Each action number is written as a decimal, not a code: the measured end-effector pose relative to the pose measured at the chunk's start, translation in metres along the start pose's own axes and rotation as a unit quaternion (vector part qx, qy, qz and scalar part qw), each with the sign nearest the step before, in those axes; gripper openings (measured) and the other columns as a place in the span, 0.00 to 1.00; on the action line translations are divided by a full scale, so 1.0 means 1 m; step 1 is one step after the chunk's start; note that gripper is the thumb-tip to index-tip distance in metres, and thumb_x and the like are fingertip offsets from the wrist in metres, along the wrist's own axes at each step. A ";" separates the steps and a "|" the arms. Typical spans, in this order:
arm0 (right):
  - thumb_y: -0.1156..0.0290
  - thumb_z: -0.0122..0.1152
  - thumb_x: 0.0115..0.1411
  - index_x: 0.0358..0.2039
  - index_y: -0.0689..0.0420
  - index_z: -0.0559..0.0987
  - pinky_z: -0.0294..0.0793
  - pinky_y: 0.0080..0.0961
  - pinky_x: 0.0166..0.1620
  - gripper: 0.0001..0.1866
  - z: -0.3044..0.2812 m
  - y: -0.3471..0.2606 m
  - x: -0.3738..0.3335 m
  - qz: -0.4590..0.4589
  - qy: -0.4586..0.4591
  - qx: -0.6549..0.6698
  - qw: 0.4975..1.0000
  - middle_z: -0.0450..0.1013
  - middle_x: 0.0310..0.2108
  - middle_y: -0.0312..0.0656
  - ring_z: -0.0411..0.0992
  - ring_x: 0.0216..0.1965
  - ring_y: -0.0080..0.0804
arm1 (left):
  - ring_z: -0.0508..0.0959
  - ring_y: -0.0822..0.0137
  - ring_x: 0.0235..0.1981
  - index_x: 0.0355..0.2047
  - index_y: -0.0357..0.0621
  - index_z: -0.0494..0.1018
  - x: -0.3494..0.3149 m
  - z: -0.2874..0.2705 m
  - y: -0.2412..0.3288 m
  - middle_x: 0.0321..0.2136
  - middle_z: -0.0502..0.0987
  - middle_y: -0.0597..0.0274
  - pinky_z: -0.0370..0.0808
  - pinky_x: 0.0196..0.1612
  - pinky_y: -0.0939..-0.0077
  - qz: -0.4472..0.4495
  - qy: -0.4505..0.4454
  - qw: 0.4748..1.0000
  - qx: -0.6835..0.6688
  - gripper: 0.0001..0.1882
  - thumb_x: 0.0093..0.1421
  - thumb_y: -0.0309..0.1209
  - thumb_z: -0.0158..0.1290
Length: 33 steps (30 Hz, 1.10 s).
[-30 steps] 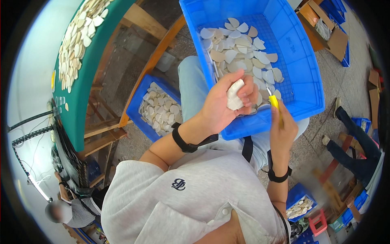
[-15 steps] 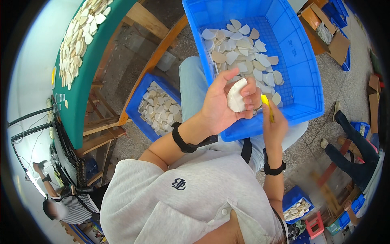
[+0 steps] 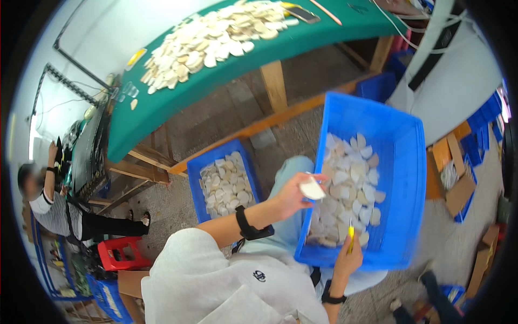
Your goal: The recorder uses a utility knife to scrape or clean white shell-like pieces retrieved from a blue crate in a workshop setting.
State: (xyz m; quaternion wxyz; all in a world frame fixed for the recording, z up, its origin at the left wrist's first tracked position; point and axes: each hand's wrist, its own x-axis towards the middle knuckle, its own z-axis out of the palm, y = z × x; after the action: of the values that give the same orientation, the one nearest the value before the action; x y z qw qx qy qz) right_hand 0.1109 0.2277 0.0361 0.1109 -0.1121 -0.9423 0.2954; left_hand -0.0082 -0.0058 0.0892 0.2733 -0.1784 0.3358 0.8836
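Observation:
My left hand point(image 3: 292, 200) pinches a white half-round piece point(image 3: 312, 188) between thumb and fingers. It hovers above the left rim of a big blue plastic crate point(image 3: 407, 216) that rests on my lap. Inside lie many similar loose pieces point(image 3: 350, 183), white and cream, flat and rounded. Lower down, by the crate's near side, my right hand point(image 3: 348, 260) is wrapped round a slim yellow-handled knife point(image 3: 351, 237). Its thin pale tip points away from me over the pieces. The two hands are apart, and the knife does not touch the held piece.
A green-covered table point(image 3: 302, 40) carries a heap of similar pieces point(image 3: 210, 46) and a phone point(image 3: 303, 14). On the floor at left stands a second blue crate point(image 3: 197, 186) of pieces. A person point(image 3: 59, 208) stands near a red stool point(image 3: 123, 252); another person's legs point(image 3: 434, 294) show at lower right.
The view has swung, showing more of the table. My hands have moved apart, and the white piece has gone from lying in my left palm to a fingertip pinch. The knife stays in my right hand.

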 end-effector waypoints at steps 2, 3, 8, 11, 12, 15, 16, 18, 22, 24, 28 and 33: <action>0.67 0.56 0.58 0.40 0.62 0.76 0.72 0.34 0.32 0.13 0.000 -0.006 0.003 -0.013 0.005 0.018 1.000 0.75 0.33 0.51 0.74 0.31 0.47 | 0.73 0.69 0.34 0.47 0.47 0.69 0.014 -0.044 0.037 0.35 0.73 0.64 0.70 0.31 0.70 0.106 0.060 0.990 -0.071 0.22 0.59 0.45 0.37; 0.67 0.56 0.58 0.40 0.62 0.76 0.72 0.35 0.32 0.13 -0.001 -0.007 0.003 -0.005 0.009 0.021 1.000 0.75 0.32 0.51 0.74 0.30 0.47 | 0.73 0.68 0.32 0.46 0.47 0.69 0.019 -0.053 0.077 0.34 0.73 0.65 0.70 0.29 0.70 0.165 0.102 0.975 -0.105 0.21 0.59 0.44 0.37; 0.67 0.56 0.58 0.38 0.63 0.77 0.72 0.35 0.30 0.13 0.003 -0.005 0.003 -0.011 0.020 0.014 1.000 0.75 0.31 0.51 0.74 0.29 0.48 | 0.74 0.60 0.35 0.48 0.35 0.61 -0.010 -0.035 0.330 0.40 0.71 0.51 0.74 0.38 0.66 0.483 0.143 0.861 -0.073 0.24 0.63 0.46 0.35; 0.65 0.54 0.59 0.39 0.63 0.77 0.72 0.34 0.32 0.15 0.001 -0.008 0.002 0.000 0.012 0.011 1.000 0.75 0.31 0.52 0.74 0.30 0.48 | 0.74 0.60 0.36 0.49 0.37 0.58 -0.010 -0.038 0.356 0.39 0.71 0.51 0.74 0.36 0.67 0.482 0.219 0.846 -0.060 0.25 0.64 0.46 0.36; 0.63 0.53 0.60 0.41 0.63 0.77 0.72 0.34 0.34 0.16 0.000 -0.010 0.002 0.018 0.000 0.015 1.000 0.75 0.33 0.53 0.74 0.32 0.48 | 0.74 0.61 0.36 0.49 0.39 0.59 0.004 -0.050 0.359 0.35 0.72 0.51 0.74 0.33 0.67 0.468 0.229 0.853 -0.021 0.24 0.63 0.47 0.37; 0.63 0.53 0.59 0.39 0.63 0.77 0.72 0.34 0.33 0.16 0.003 -0.010 -0.002 0.013 0.039 -0.003 0.999 0.75 0.32 0.52 0.74 0.31 0.47 | 0.74 0.69 0.28 0.44 0.42 0.70 0.046 -0.072 0.267 0.30 0.74 0.64 0.72 0.28 0.77 0.324 0.109 0.929 0.144 0.24 0.64 0.50 0.36; 0.63 0.53 0.59 0.39 0.63 0.77 0.72 0.34 0.33 0.16 0.003 -0.013 -0.002 0.016 0.047 -0.002 0.999 0.75 0.32 0.52 0.74 0.31 0.47 | 0.73 0.70 0.29 0.43 0.44 0.71 0.051 -0.075 0.229 0.33 0.75 0.65 0.70 0.30 0.77 0.283 0.103 0.927 0.222 0.23 0.64 0.49 0.37; 0.63 0.55 0.58 0.38 0.62 0.78 0.72 0.34 0.33 0.15 -0.003 -0.015 -0.003 0.048 -0.022 -0.004 0.999 0.76 0.31 0.51 0.75 0.31 0.47 | 0.74 0.73 0.32 0.45 0.46 0.71 0.079 -0.103 0.161 0.34 0.78 0.62 0.67 0.35 0.78 0.228 0.137 0.900 0.344 0.19 0.62 0.44 0.41; 0.65 0.58 0.56 0.37 0.59 0.78 0.72 0.32 0.29 0.13 0.005 -0.002 -0.002 -0.028 0.029 0.003 0.999 0.76 0.29 0.47 0.74 0.27 0.44 | 0.75 0.63 0.39 0.56 0.42 0.59 0.103 -0.127 0.046 0.42 0.74 0.50 0.70 0.46 0.71 0.191 0.117 0.873 0.434 0.24 0.58 0.23 0.39; 0.64 0.58 0.55 0.37 0.57 0.78 0.73 0.31 0.28 0.12 0.001 -0.006 0.003 -0.019 0.046 0.001 0.999 0.76 0.29 0.46 0.75 0.27 0.42 | 0.67 0.49 0.52 0.55 0.46 0.62 0.104 -0.126 0.014 0.49 0.68 0.43 0.66 0.52 0.61 0.241 0.137 0.625 0.730 0.26 0.54 0.31 0.51; 0.62 0.59 0.54 0.37 0.53 0.79 0.71 0.27 0.23 0.12 0.008 -0.012 0.005 -0.015 0.049 -0.009 0.999 0.76 0.27 0.42 0.74 0.22 0.37 | 0.46 0.38 0.62 0.58 0.52 0.59 0.092 -0.146 -0.053 0.61 0.45 0.36 0.55 0.50 0.30 0.182 0.165 0.444 0.862 0.34 0.51 0.43 0.55; 0.57 0.57 0.55 0.39 0.49 0.78 0.69 0.29 0.19 0.14 0.015 -0.002 -0.003 0.010 0.040 -0.041 0.998 0.76 0.26 0.39 0.73 0.19 0.35 | 0.68 0.50 0.52 0.54 0.37 0.62 0.100 -0.120 -0.059 0.52 0.66 0.46 0.62 0.55 0.66 0.303 0.252 0.654 0.646 0.27 0.54 0.34 0.49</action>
State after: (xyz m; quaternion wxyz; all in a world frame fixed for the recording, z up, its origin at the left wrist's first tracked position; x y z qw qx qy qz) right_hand 0.1089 0.2170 0.0247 0.1414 -0.1374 -0.9473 0.2526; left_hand -0.0351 -0.0156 -0.0755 -0.0582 -0.0605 0.9133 0.3984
